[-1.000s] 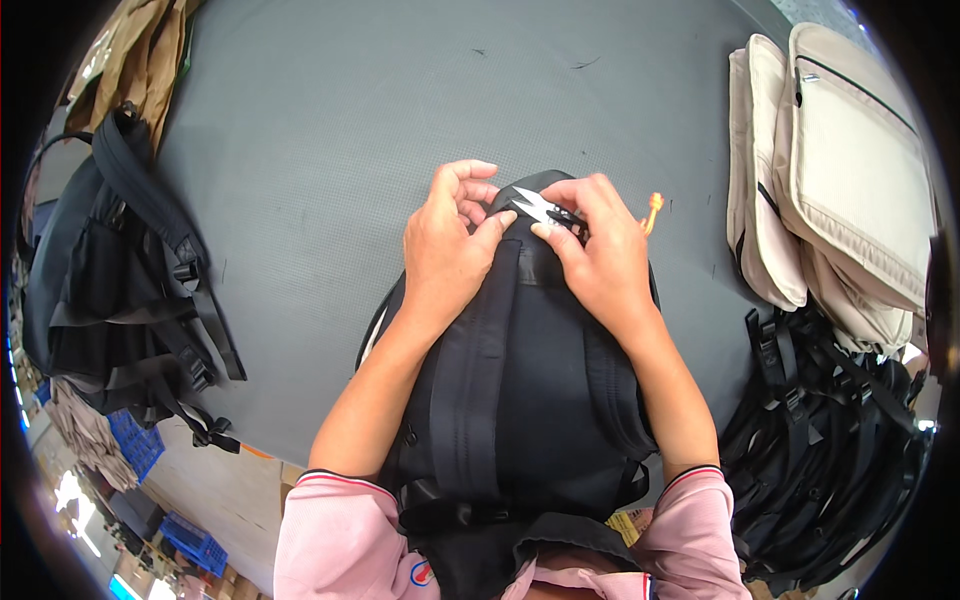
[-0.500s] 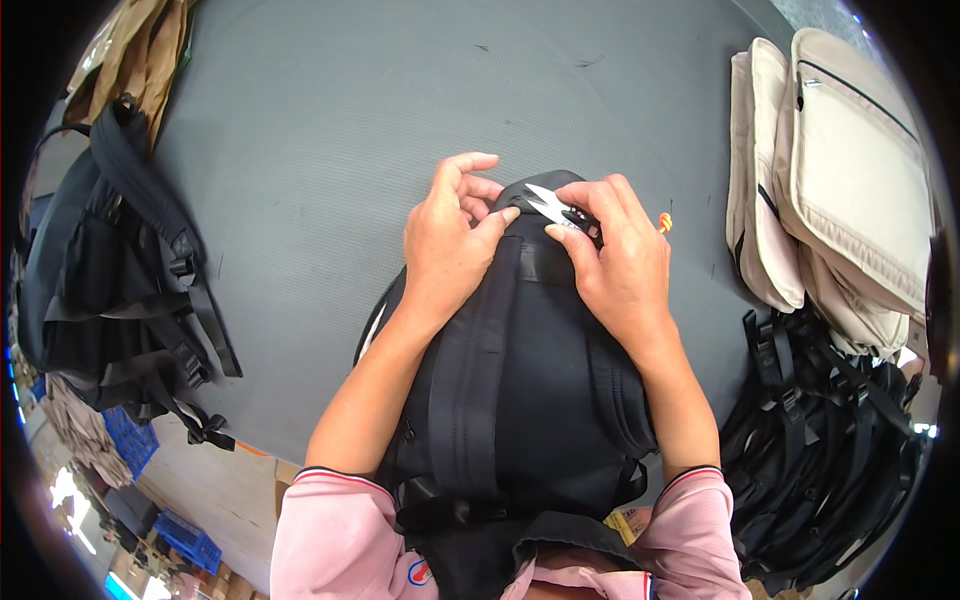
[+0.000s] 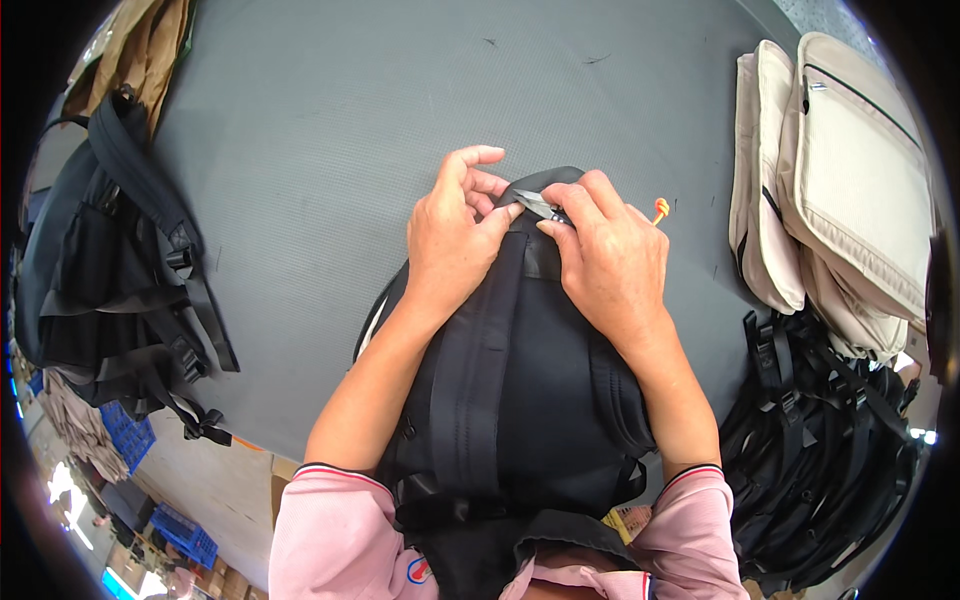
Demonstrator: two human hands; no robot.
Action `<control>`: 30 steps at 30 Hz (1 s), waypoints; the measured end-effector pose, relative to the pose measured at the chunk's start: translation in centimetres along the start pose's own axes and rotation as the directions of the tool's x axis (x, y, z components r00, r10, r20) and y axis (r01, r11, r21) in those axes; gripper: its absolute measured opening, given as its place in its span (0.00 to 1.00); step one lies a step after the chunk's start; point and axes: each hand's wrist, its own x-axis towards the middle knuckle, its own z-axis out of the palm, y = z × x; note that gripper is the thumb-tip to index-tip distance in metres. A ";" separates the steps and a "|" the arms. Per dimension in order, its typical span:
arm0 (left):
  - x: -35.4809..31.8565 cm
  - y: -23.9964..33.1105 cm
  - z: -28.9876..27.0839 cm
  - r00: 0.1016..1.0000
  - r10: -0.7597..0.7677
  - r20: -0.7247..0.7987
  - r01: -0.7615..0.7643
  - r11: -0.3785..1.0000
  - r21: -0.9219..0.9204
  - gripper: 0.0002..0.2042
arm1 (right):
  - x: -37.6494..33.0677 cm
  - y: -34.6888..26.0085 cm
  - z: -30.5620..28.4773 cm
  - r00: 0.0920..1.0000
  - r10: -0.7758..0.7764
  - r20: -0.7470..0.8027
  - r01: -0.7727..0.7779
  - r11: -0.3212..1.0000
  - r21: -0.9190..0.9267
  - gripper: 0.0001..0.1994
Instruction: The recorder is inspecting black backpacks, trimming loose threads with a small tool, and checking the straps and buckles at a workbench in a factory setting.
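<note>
Where fingers (image 3: 560, 222) meet, snips (image 3: 538, 205) lie (atop backpack (image 3: 530, 380)).

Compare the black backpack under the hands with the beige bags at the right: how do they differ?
The black backpack lies alone, straps up, under the left hand and right hand; the beige bags sit stacked and untouched. It is black with webbing; they are pale with plain faces. All rest on the grey table.

Both forearms enter from the lower edge in pink sleeves pushed to mid-forearm, converging toward the centre. Left hand (image 3: 452, 243) palm down, fingers curled, index extended forward, thumb pointing inward to the right. Right hand (image 3: 607, 262) palm down, knuckles raised, fingers bent, fingertips pinched beside the left thumb. Hands nearly touching at the thumbs.
</note>
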 end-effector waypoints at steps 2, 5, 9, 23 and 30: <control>0.1 -0.3 0.1 1.000 -0.008 0.010 0.008 1.000 0.003 0.21 | 0.0 0.2 0.2 1.000 -0.001 0.007 0.001 1.000 -0.023 0.10; 0.0 0.0 0.2 0.998 -0.063 0.015 0.064 0.997 -0.042 0.21 | -0.2 0.5 0.2 1.000 -0.023 -0.004 0.023 0.998 -0.054 0.10; -0.1 -0.2 0.0 0.998 -0.054 0.012 0.054 0.998 -0.042 0.21 | -0.5 0.6 0.1 0.997 0.061 -0.057 -0.059 0.998 0.037 0.10; 0.0 0.0 0.1 0.998 -0.064 0.011 0.064 0.998 -0.008 0.22 | -0.3 1.1 0.0 0.989 0.148 -0.020 -0.145 0.984 0.108 0.11; 0.0 0.0 -0.1 0.998 -0.063 0.005 0.063 0.998 0.002 0.22 | 0.2 1.0 0.3 1.000 0.011 0.002 -0.011 1.000 0.021 0.11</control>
